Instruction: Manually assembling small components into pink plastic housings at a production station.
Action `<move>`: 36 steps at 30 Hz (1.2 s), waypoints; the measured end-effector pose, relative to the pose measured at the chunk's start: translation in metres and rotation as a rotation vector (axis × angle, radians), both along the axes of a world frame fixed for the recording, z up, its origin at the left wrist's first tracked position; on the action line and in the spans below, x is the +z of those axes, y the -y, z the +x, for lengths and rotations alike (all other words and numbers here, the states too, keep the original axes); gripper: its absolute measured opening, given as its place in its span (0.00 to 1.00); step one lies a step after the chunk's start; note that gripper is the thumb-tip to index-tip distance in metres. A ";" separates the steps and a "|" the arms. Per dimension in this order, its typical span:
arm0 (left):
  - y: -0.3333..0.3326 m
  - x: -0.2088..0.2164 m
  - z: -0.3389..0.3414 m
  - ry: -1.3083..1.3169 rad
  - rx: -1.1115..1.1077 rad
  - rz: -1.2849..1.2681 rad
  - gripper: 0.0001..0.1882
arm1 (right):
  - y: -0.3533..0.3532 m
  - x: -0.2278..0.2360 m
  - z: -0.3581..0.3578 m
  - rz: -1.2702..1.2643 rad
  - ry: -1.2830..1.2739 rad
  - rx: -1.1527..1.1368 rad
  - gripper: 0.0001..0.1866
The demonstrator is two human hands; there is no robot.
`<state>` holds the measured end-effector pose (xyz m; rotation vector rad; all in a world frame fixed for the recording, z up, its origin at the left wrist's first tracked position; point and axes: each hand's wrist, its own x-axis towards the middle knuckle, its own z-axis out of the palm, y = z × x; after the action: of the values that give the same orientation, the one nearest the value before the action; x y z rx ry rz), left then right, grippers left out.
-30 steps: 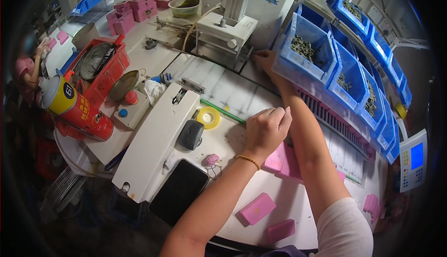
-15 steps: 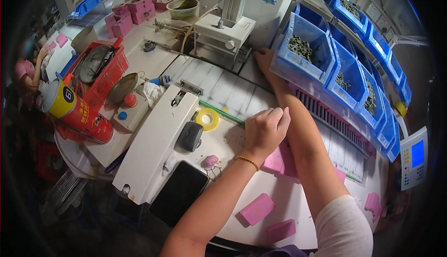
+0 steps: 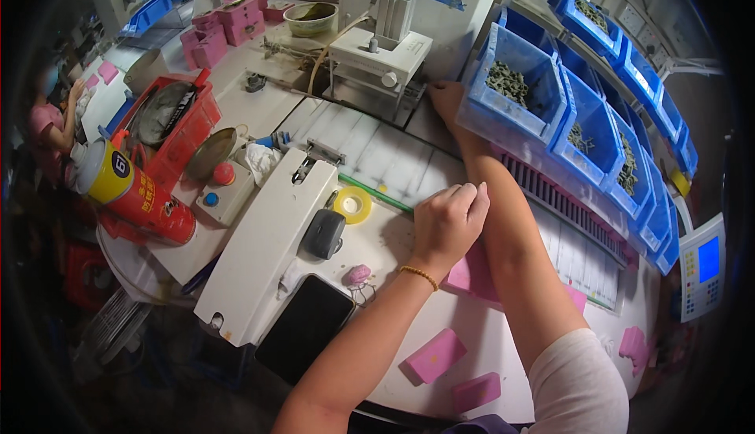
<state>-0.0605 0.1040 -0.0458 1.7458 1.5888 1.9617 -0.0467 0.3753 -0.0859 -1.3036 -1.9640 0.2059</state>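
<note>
My left hand is closed, its fingers curled under and the thumb pressed against them beside my right forearm. What it holds, if anything, is hidden. Just below that wrist, pink blocks lie between my two forearms. My right arm stretches far forward past the blue bins, and my right hand is next to the white bench machine. Its fingers are mostly out of sight there. Two loose pink blocks rest on the white table nearer to me.
Blue bins with small greenish parts line the right, above a slotted pink rack. Leftward are a yellow tape roll, a dark phone, a long white device, a spray can and a red crate. A co-worker sits far left.
Both hands stay in nearly the same places. The whole view has shifted slightly. The pink surface between my forearms looks darker than before.
</note>
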 end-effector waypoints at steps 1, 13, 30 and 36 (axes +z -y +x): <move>0.000 0.000 0.000 -0.003 0.012 -0.006 0.21 | 0.002 -0.001 0.000 0.015 -0.016 -0.005 0.18; 0.000 0.000 -0.003 0.086 0.004 -0.029 0.17 | 0.074 0.015 0.089 0.164 0.515 -0.065 0.18; 0.004 0.002 0.021 0.230 -0.204 -0.232 0.15 | 0.252 0.074 0.140 -0.647 -0.514 0.264 0.12; 0.000 -0.002 0.020 0.279 -0.191 -0.198 0.13 | 0.264 0.081 0.139 -0.638 -0.465 0.190 0.11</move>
<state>-0.0404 0.1035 -0.0474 1.4201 1.4114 1.7974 0.0921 0.1111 -0.0044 -1.2836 -1.6605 1.1955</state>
